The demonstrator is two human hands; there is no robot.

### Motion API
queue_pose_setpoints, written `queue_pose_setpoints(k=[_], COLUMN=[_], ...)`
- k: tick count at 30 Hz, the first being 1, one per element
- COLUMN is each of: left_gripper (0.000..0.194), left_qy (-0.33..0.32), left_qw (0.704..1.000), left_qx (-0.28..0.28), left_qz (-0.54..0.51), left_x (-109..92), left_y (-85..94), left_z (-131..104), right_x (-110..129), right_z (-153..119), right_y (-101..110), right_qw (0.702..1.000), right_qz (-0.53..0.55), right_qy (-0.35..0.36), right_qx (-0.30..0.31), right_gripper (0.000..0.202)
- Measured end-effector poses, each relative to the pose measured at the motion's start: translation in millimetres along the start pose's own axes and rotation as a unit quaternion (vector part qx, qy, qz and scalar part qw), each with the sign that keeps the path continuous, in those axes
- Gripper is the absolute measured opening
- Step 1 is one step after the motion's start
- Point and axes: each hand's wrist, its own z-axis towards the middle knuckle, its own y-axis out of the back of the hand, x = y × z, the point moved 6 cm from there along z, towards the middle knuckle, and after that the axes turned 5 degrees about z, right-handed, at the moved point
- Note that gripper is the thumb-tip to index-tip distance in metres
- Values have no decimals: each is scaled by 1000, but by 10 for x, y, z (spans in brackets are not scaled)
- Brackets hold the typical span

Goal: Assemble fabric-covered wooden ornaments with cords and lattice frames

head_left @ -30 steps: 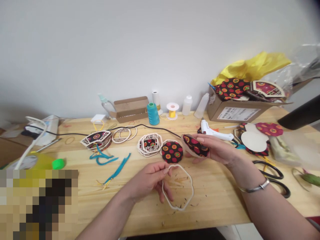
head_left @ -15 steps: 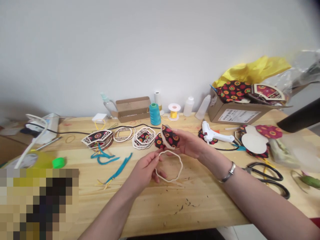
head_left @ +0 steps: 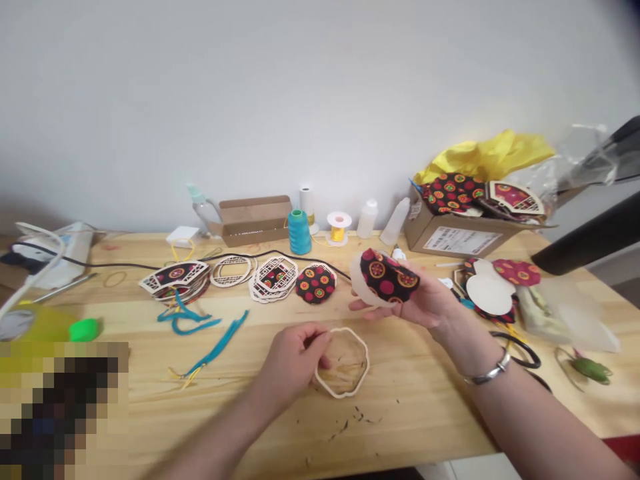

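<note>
My left hand [head_left: 303, 353] pinches the left edge of a thin, pale wooden ring [head_left: 367, 363] with a scalloped outline, held low over the table. Up and to the right, my right hand [head_left: 425, 297] grips a black fabric piece [head_left: 393, 283] patterned with red and orange circles, together with a translucent white sheet [head_left: 361, 283] showing along its left side. Between the hands and the wall lies a round patterned fabric piece [head_left: 316, 283], flat on the wood. Left of it sits a stack of cut-out lattice frames [head_left: 273, 279].
Fan-shaped frames [head_left: 175, 280], teal tassels [head_left: 217, 343] and a teal thread cone [head_left: 299, 233] are to the left and back. A cardboard box [head_left: 450, 233] of fabric pieces stands back right. Black-handled scissors [head_left: 520, 350] lie beside my right forearm. Dark scraps [head_left: 357, 417] dot the table's front.
My right hand has moved right with the patterned fabric, uncovering the round piece on the table. The ring in my left hand is slightly lower. The whole view has shifted a little.
</note>
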Motion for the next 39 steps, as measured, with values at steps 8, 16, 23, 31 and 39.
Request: queue_pose_setpoints(k=[8, 16, 23, 31, 39], left_gripper=[24, 43, 34, 23, 22], left_qy=[-204, -18, 9, 10, -19], left_qw=[950, 949, 951, 933, 923], left_qx=[-109, 117, 76, 36, -11], left_qz=[210, -292, -301, -358, -383], left_x=[-439, -446, -240, -160, -82], left_y=[62, -68, -74, 123, 299], left_z=[-105, 24, 98, 158, 243], right_x=[-139, -144, -192, -37, 16], right_z=[-10, -74, -86, -114, -171], right_y=[-74, -121, -159, -51, -80], right_qw=[998, 925, 864, 855, 704], right_qz=[-62, -354, -471, -472, -672], right_qy=[28, 116, 149, 163, 181], right_qx=[7, -81, -100, -139, -144], right_gripper=[62, 74, 74, 71, 70])
